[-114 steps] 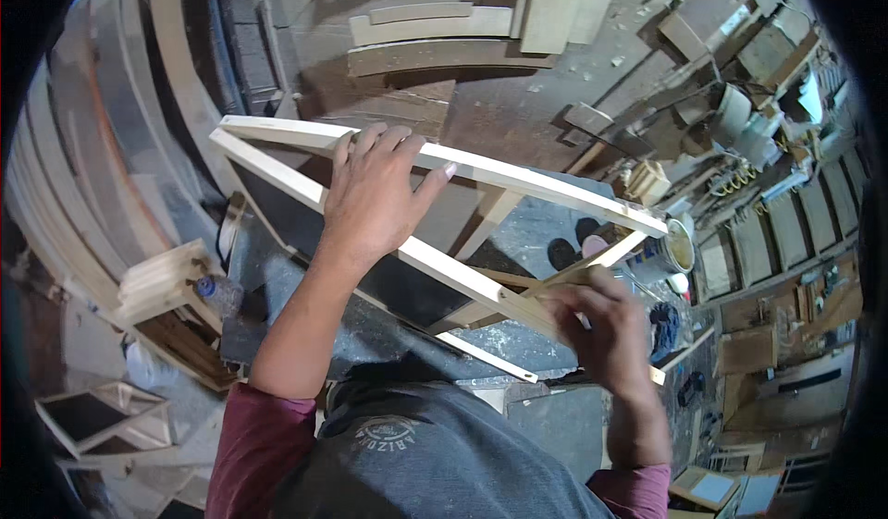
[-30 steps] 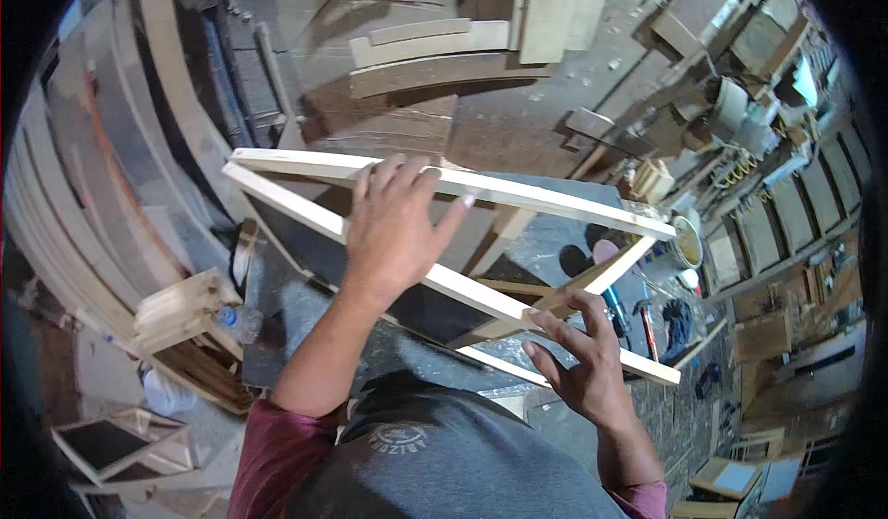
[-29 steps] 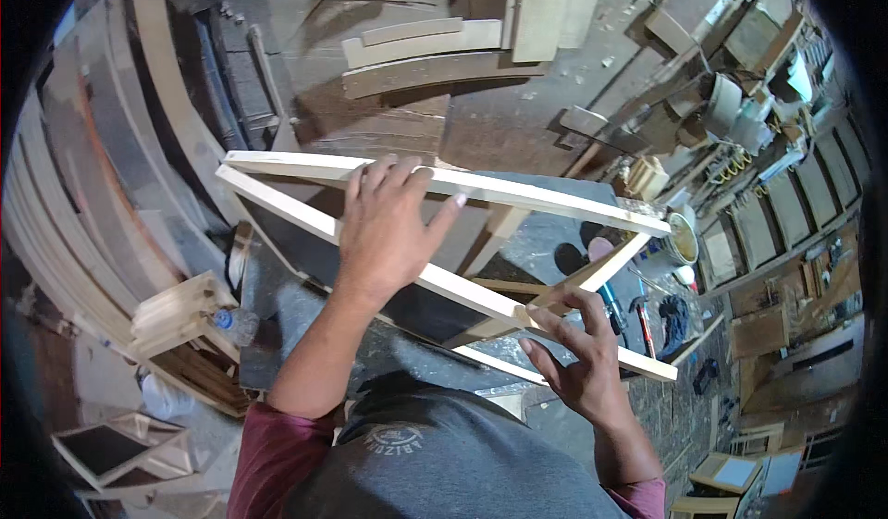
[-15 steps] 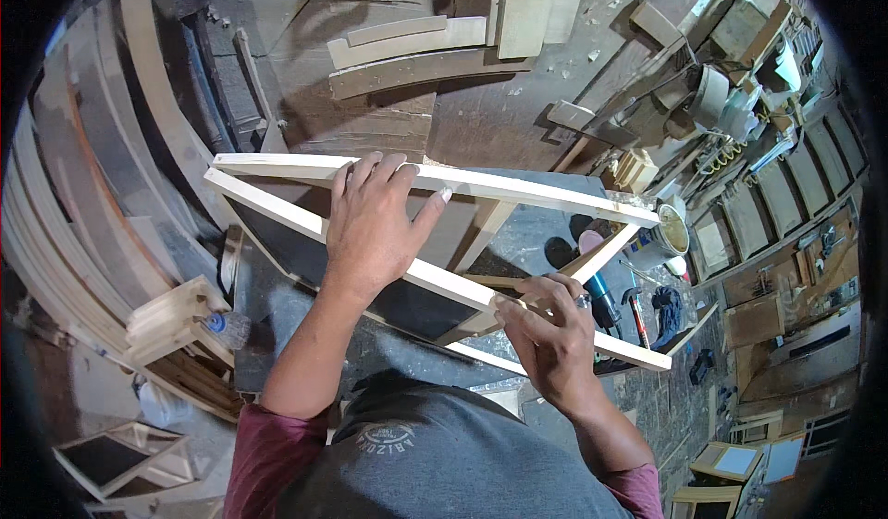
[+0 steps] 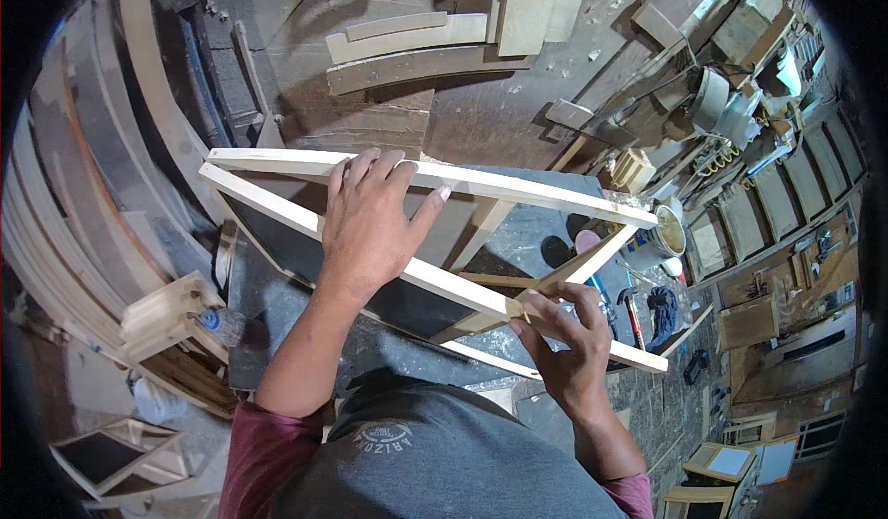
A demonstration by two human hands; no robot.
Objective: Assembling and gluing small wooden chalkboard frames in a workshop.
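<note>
Across the dark bench [image 5: 254, 320], the wooden frame [image 5: 481, 179] is set with two long pale rails uppermost, and a black panel [image 5: 430, 308] is seen below them. The left hand [image 5: 370, 223] is spread over the frame: its fingers are draped over the far rail [image 5: 546, 194], and its palm crosses the near rail [image 5: 444, 281]. The right hand [image 5: 575, 352] is curled at the near rail, where the crosspiece [image 5: 597, 258] is met; whether anything small is pinched between its fingertips cannot be told. A hammer [image 5: 633, 317] is placed beyond the right part of the frame. The frame is judged to be light, stiff and dry to the grip; its joints and panel are likely the weaker parts. Hold should be taken on both long rails, near mid-length, with the panel left unloaded.
</note>
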